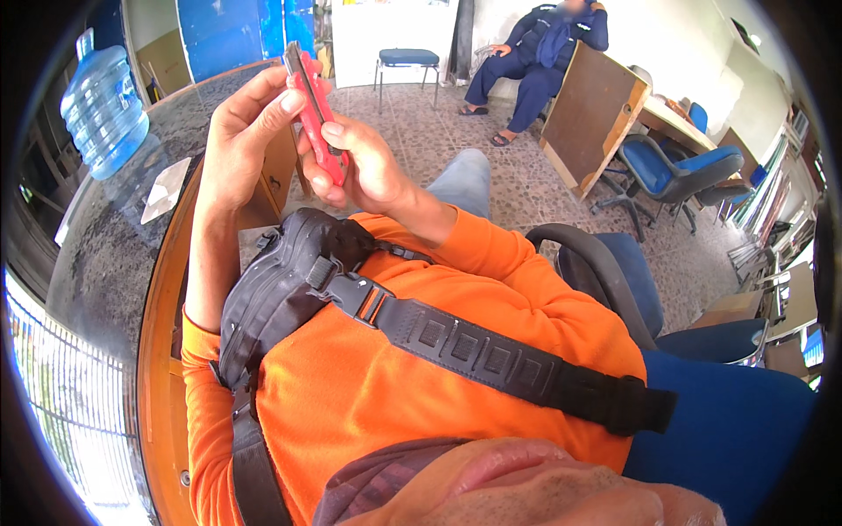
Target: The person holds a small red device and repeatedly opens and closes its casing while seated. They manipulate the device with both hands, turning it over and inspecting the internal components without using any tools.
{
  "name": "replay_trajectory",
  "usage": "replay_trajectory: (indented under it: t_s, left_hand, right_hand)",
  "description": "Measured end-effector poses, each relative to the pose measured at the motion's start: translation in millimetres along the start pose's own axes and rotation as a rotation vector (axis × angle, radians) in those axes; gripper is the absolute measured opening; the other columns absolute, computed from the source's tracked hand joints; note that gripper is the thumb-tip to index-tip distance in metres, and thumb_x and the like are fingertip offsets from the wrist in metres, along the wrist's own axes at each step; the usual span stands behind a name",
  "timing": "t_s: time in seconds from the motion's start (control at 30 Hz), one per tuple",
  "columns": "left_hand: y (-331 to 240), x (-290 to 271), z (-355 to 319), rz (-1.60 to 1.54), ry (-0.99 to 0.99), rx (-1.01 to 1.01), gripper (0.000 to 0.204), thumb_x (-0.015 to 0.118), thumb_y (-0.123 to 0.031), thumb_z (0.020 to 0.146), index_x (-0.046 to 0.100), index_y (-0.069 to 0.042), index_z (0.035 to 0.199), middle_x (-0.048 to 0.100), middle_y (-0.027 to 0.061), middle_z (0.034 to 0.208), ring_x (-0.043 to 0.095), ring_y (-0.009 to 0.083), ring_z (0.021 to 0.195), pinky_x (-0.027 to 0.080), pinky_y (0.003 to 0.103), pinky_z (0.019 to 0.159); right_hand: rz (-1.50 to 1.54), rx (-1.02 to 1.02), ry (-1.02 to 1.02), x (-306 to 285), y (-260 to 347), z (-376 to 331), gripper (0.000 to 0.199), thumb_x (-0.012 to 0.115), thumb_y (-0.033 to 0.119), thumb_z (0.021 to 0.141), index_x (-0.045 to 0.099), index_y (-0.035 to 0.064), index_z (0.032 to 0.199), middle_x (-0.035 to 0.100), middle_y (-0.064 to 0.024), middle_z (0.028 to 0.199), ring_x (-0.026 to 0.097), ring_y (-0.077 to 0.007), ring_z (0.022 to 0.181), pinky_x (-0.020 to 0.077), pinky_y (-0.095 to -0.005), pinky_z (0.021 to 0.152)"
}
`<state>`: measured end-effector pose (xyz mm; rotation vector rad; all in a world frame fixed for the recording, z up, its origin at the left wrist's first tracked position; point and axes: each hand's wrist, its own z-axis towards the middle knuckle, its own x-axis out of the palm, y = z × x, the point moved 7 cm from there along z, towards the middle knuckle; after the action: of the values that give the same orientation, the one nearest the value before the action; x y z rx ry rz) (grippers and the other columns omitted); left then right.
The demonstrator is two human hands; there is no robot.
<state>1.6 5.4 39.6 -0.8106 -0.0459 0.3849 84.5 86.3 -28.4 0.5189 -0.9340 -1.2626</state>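
A red utility knife [321, 118] with a dark strip along its body is held up in front of my chest, tilted with its dark metal end upward. My left hand [250, 123] pinches it near that upper end, with the thumb on the side facing me. Lower down, my right hand [364, 162] wraps its fingers round the red body, and the thumb presses on its edge. Whether any blade sticks out, I cannot tell. Both hands are raised above a black chest bag [281, 280] strapped across my orange top.
To the left runs a dark, dusty desktop [96, 263] bearing a blue water jug [103, 114] and a pale sheet [165, 188]. Ahead, a person in dark blue [535, 61] sits beside a wooden panel [592, 118]. A blue stool [409, 58] and an office chair [675, 171] stand on the floor.
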Motion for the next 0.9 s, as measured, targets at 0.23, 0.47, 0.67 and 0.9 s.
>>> replay_trajectory:
  t_s: [0.23, 0.47, 0.67, 0.9]
  left_hand:
    - [4.1, -0.5, 10.9, -0.036, -0.05, 0.087, 0.034, 0.065, -0.018, 0.1, 0.063, -0.001, 0.129, 0.071, 0.0112, 0.117, 0.065, 0.0171, 0.111, 0.05, 0.033, 0.1]
    - [11.9, -2.6, 18.5, -0.03, -0.088, 0.03, 0.037, 0.065, -0.024, 0.1, 0.064, -0.003, 0.13, 0.071, 0.0106, 0.117, 0.067, 0.0169, 0.105, 0.057, 0.036, 0.088]
    - [27.2, -7.5, 25.9, -0.119, -0.092, -0.024, 0.037, 0.063, -0.029, 0.101, 0.066, -0.005, 0.129, 0.073, 0.011, 0.114, 0.068, 0.0165, 0.101, 0.058, 0.034, 0.083]
    - [28.8, -9.7, 27.2, -0.12, -0.119, -0.019, 0.036, 0.061, -0.029, 0.101, 0.066, -0.005, 0.129, 0.073, 0.0106, 0.112, 0.068, 0.0157, 0.1, 0.058, 0.034, 0.079]
  right_hand:
    - [-0.502, -0.568, -0.275, -23.6, 21.2, -3.9, 0.032, 0.069, 0.026, 0.098, 0.052, 0.0024, 0.112, 0.062, -0.007, 0.09, 0.06, -0.009, 0.072, 0.048, -0.0238, 0.054]
    - [-0.745, -0.62, -0.312, -20.2, 28.2, -11.2, 0.029, 0.073, 0.02, 0.094, 0.055, 0.0026, 0.108, 0.059, -0.0052, 0.1, 0.06, -0.0092, 0.085, 0.0526, -0.0236, 0.066]
    - [-0.878, -0.689, -0.264, -12.3, 36.9, -14.3, 0.023, 0.074, 0.01, 0.09, 0.065, 0.0033, 0.11, 0.056, -0.0077, 0.105, 0.062, -0.0137, 0.086, 0.0551, -0.0248, 0.069]
    - [-0.881, -0.733, -0.241, -2.8, 38.2, -16.6, 0.027, 0.072, 0.005, 0.089, 0.065, 0.002, 0.114, 0.054, -0.0095, 0.112, 0.064, -0.0153, 0.088, 0.0571, -0.0258, 0.069]
